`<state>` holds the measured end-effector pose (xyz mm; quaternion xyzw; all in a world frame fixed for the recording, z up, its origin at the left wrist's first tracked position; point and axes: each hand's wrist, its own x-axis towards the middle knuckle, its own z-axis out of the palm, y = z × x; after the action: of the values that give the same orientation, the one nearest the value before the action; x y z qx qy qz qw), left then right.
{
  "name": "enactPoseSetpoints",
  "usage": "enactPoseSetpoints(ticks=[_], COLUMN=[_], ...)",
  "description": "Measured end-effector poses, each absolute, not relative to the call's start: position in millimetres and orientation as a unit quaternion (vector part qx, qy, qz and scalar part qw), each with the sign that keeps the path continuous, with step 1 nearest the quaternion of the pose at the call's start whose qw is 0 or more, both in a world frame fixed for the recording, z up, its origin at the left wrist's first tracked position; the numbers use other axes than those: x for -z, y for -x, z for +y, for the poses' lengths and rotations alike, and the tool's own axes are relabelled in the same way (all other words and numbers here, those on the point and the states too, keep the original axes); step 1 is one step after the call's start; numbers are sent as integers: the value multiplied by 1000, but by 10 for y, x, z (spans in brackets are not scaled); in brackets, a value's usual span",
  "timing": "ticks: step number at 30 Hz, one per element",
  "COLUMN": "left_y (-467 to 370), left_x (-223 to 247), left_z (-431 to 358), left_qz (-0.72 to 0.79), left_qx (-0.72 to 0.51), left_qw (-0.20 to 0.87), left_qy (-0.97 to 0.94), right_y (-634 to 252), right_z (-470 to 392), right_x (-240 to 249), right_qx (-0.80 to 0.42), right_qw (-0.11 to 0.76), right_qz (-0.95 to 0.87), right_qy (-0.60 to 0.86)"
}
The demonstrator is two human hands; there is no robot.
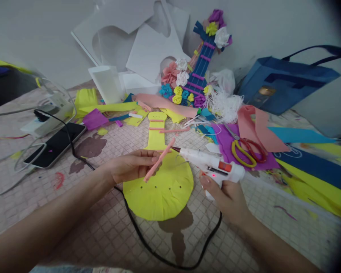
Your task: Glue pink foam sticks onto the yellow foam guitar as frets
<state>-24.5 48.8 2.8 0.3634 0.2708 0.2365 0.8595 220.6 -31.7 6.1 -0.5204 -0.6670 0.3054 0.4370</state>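
Between the fingers of my left hand is a narrow salmon-pink strip, held slanted above a yellow guitar-shaped piece. My right hand grips a white hot glue gun with a lit red light. Its dark nozzle points left and reaches the upper part of the strip; whether they touch I cannot tell. The yellow piece lies flat, with a row of small holes across its round body. Pink strips cross its neck, one sticking out to the right.
Red-and-yellow scissors lie on purple paper at the right. A decorated blue guitar and a blue bag stand behind. At the left are a phone and a power strip. The black cord loops across the front.
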Motion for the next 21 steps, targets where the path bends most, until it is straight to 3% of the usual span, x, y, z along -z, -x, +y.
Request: enactPoseSetpoints(ticks=[10,21], left_y=[270,267], left_x=[24,21], left_z=[538,536], left_qz=[278,268], left_qx=[-261,-253], left_qw=[855,858], left_qy=[-352,-357], right_y=[-2207,-2224], right_z=[-426,-446], right_x=[50,95], right_qx=[-365,-379], right_qw=[333,260], right_qz=[-755,-773], right_qy=[431,437])
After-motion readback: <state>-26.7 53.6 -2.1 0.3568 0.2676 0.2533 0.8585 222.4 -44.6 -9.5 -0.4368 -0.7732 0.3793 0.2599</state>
